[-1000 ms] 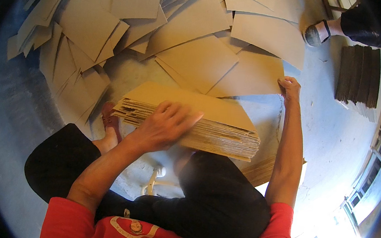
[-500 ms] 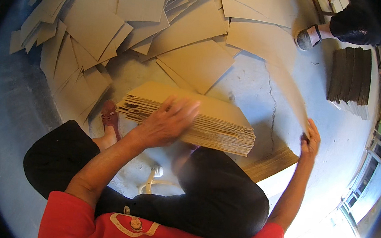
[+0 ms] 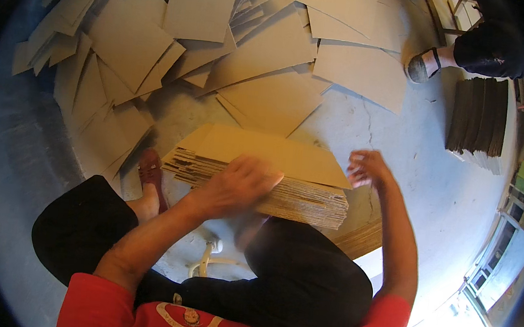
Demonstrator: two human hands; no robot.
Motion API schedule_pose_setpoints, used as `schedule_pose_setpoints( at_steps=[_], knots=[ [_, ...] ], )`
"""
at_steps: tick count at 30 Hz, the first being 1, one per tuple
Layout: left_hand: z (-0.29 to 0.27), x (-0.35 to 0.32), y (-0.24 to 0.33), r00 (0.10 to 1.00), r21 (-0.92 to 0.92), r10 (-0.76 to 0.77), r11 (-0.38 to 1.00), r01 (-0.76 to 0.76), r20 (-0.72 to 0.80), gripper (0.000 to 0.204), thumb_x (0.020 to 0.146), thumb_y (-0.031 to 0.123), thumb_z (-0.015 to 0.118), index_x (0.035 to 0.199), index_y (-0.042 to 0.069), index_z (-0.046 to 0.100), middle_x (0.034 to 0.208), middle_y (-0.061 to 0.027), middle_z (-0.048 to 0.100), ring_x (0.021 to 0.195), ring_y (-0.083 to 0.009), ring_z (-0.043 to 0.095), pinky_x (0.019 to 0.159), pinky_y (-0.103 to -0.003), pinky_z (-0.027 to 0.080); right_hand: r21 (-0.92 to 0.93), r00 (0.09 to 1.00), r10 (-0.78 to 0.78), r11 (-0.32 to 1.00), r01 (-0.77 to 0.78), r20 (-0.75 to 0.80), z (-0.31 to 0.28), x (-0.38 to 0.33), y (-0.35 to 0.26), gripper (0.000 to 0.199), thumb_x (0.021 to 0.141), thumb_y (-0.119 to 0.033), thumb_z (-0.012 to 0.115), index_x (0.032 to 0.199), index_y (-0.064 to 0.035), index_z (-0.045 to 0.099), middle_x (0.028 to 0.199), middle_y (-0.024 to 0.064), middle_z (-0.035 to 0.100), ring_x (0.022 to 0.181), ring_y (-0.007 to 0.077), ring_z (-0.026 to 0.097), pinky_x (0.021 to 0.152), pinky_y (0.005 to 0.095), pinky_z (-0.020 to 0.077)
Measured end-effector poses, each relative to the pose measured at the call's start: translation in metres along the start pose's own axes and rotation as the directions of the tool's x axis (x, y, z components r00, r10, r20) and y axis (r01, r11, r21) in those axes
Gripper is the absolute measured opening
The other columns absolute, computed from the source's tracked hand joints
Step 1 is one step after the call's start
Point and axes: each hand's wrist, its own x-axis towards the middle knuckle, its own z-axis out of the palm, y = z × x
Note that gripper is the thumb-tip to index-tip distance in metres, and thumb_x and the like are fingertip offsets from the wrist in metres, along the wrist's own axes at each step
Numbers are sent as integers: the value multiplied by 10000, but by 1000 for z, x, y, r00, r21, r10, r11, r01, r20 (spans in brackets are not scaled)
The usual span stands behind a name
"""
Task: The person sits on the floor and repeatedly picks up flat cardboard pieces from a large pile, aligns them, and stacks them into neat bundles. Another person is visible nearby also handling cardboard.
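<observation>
The stack before you is matt brown cardboard: smooth and papery on its upper face, rough and ridged along the cut edges. You have the same dull, smooth board in the loose sheets ahead, and coarse edges on the dark bundle at your right. Beneath them the floor looks like concrete, mostly smooth, with a faint sheen and a rough crack. Your shirt is red cloth with a printed badge; your trousers are matt black cloth. The pale frame below looks smooth and slightly glossy, whether painted metal or plastic you cannot tell.
</observation>
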Motion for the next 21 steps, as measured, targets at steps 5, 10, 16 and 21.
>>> schedule_pose_setpoints(
  at_steps=[5,10,16,21],
  knots=[
    [-1,7,2,999,3,25,1000,-25,-25,607,792,190,632,1341,53,412,1202,-225,510,1113,-355,505,980,-454,366,331,913,-66,919,212,-402,-39,108,-46,386,811,-222,708,1058,6,518,869,198,581,644,279,607,544,465,537],
    [-5,8,1,999,12,29,1000,-29,-36,578,792,211,631,1317,49,451,1182,-221,525,1106,-346,514,983,-446,371,585,866,-45,720,374,-499,-24,164,-82,396,817,-207,717,1059,7,489,810,218,580,565,259,592,450,344,505],
    [-5,6,-1,999,71,30,997,-27,-41,545,810,208,610,1310,51,461,1161,-203,549,1096,-344,533,985,-440,385,813,878,-81,347,468,-471,-6,180,-117,292,854,-213,685,955,-18,492,616,106,566,490,183,567,375,256,394],
    [-4,14,1,997,51,48,998,-46,-52,541,810,195,609,1312,56,460,1162,-203,553,1090,-341,542,982,-442,389,828,840,-338,233,511,-424,-62,209,-109,135,878,-195,621,922,-80,565,766,69,591,646,173,591,504,288,477]
  ],
)
